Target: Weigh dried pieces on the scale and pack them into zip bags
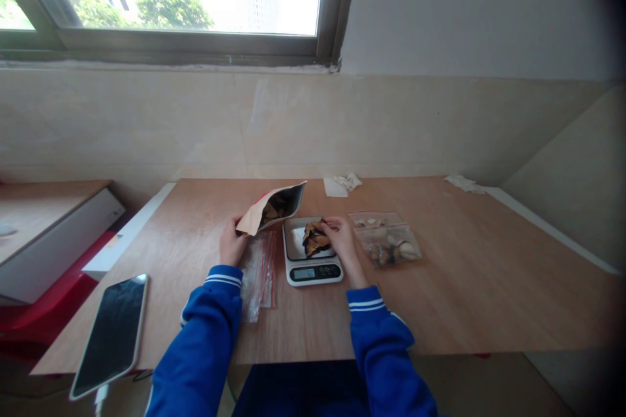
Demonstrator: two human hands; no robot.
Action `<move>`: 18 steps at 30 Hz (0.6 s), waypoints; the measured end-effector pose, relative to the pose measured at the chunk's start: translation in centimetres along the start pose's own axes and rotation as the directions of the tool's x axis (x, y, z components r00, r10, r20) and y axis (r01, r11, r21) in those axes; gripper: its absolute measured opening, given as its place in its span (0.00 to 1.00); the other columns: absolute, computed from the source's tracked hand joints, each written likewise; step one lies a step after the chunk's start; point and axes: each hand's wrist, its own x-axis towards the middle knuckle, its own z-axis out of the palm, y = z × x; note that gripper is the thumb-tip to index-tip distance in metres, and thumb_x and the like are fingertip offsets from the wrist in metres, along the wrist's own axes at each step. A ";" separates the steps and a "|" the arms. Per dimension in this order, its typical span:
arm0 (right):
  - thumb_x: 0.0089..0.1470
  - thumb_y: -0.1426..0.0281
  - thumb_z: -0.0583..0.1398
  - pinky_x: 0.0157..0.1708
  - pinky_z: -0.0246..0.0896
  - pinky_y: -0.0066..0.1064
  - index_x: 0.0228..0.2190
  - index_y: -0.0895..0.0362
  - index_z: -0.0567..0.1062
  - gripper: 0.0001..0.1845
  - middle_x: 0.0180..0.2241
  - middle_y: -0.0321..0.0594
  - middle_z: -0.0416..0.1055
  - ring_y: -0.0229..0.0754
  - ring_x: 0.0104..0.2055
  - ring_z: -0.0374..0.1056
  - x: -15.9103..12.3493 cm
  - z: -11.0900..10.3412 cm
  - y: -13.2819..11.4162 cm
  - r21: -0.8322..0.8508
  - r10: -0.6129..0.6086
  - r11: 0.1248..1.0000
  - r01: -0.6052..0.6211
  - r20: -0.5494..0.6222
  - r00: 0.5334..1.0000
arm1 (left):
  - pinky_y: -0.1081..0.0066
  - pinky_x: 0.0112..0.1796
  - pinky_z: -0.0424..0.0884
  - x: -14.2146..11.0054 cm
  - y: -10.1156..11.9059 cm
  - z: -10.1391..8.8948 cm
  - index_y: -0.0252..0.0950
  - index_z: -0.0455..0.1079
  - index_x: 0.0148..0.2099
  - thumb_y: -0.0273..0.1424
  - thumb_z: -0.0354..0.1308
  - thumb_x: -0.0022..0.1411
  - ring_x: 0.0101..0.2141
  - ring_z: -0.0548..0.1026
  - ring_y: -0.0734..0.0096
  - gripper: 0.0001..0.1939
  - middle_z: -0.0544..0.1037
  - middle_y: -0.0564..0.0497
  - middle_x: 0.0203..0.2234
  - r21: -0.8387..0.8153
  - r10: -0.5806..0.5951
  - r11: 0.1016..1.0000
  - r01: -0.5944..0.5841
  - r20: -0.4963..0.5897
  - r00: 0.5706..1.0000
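Note:
My left hand (pixel 233 242) grips an open paper pouch (pixel 253 216), tilted with its mouth toward the right; brown dried pieces show inside. A white digital kitchen scale (pixel 297 275) stands on the table between my hands. Dark-edged, brown dried slices (pixel 315 240) lie on its weighing plate. My right hand (pixel 342 238) is over the plate's right side, thumb and fingers pinched on the edge of a dried slice. The digits on the display are too small to read.
Clear zip bags (pixel 259 277) lie left of the scale. A filled zip bag (pixel 391 244) lies to its right. Crumpled tissue (pixel 348 181) and white paper rest at the back. A tablet (pixel 111 332) with a cable sits at the table's left front edge.

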 end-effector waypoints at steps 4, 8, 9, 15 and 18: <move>0.44 0.60 0.63 0.37 0.65 0.37 0.29 0.59 0.74 0.15 0.29 0.44 0.75 0.45 0.33 0.71 -0.3 0.1 -0.8 -0.080 -0.042 0.996 0.044 0.026 0.999 | 0.63 0.44 0.68 0.0 0.1 -0.1 0.37 0.66 0.51 0.31 0.57 0.52 0.43 0.74 0.59 0.21 0.76 0.46 0.43 0.045 0.012 0.999 -0.012 0.009 1.000; 0.50 0.61 0.60 0.41 0.62 0.39 0.32 0.59 0.74 0.14 0.34 0.47 0.74 0.46 0.38 0.68 -0.8 -0.5 -3.2 -0.177 -0.133 0.976 0.125 -0.036 0.990 | 0.63 0.44 0.68 0.0 0.4 -0.2 0.36 0.66 0.50 0.32 0.57 0.53 0.44 0.73 0.59 0.21 0.76 0.45 0.43 0.080 0.023 0.996 -0.024 0.016 1.000; 0.52 0.61 0.58 0.41 0.62 0.38 0.33 0.59 0.73 0.13 0.34 0.46 0.74 0.46 0.37 0.68 -1.2 -0.7 -4.2 -0.213 -0.186 0.963 0.168 -0.069 0.980 | 0.63 0.44 0.68 0.0 0.4 -0.2 0.36 0.66 0.50 0.32 0.57 0.53 0.44 0.73 0.59 0.20 0.76 0.45 0.43 0.081 0.026 0.996 -0.027 0.017 1.000; 0.61 0.70 0.50 0.40 0.63 0.33 0.36 0.56 0.72 0.11 0.35 0.43 0.71 0.42 0.39 0.67 -6.0 0.1 -11.1 -0.179 -0.515 0.827 0.534 0.142 0.845 | 0.61 0.44 0.69 0.0 0.4 -0.2 0.37 0.67 0.49 0.31 0.59 0.50 0.44 0.73 0.58 0.21 0.76 0.45 0.43 0.052 0.028 0.998 -0.028 0.008 1.000; 0.61 0.74 0.50 0.47 0.62 0.36 0.37 0.55 0.73 0.12 0.38 0.42 0.72 0.43 0.45 0.66 -8.0 1.8 -12.6 -0.147 -0.601 0.717 0.681 0.363 0.712 | 0.60 0.44 0.69 0.0 0.4 -0.1 0.37 0.67 0.49 0.31 0.60 0.50 0.44 0.73 0.58 0.22 0.76 0.46 0.43 0.015 0.011 1.000 -0.011 0.007 1.000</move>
